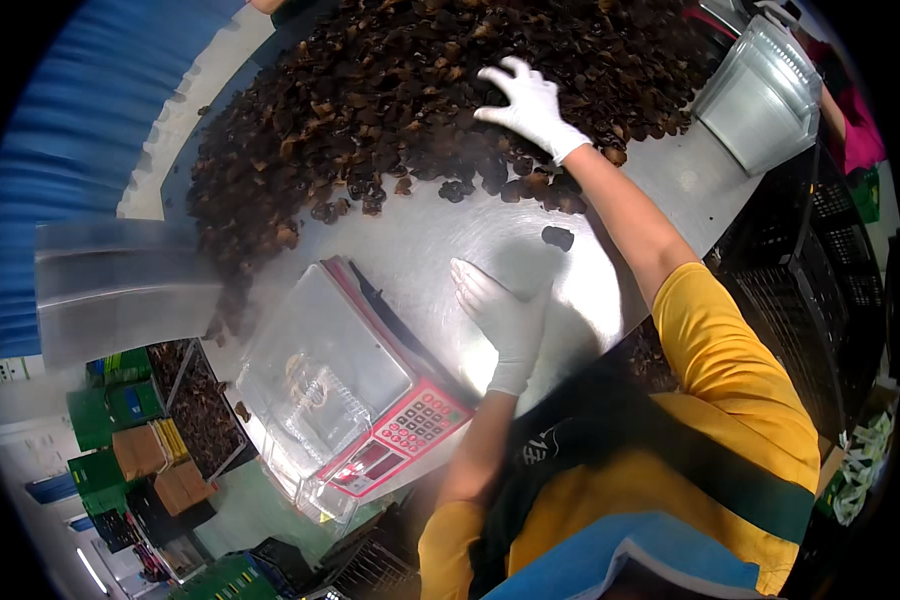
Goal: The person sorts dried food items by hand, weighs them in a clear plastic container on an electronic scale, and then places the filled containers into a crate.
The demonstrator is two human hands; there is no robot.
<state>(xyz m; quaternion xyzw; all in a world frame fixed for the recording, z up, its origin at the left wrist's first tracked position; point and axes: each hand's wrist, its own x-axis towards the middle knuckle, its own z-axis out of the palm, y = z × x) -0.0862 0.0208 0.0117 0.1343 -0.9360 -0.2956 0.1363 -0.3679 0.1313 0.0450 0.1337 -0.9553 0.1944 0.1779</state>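
My right hand, in a white glove, reaches over a large heap of dark brown, leaf-like pieces that look like wood ear mushrooms. Its fingers are spread over the near part of the heap and hold nothing that I can see. Closer to my body, my gloved left hand is over the shiny metal tabletop. Its fingers lie together with the thumb apart, and nothing shows in it. One loose dark piece lies on the metal between the hands. Left of my left hand stands a red-and-white digital scale with a keypad.
A clear plastic container rests on the scale's pan. Stacked clear containers stand at the right, above black plastic crates. Another person's arm shows beyond them. A translucent plastic sheet juts out at the left.
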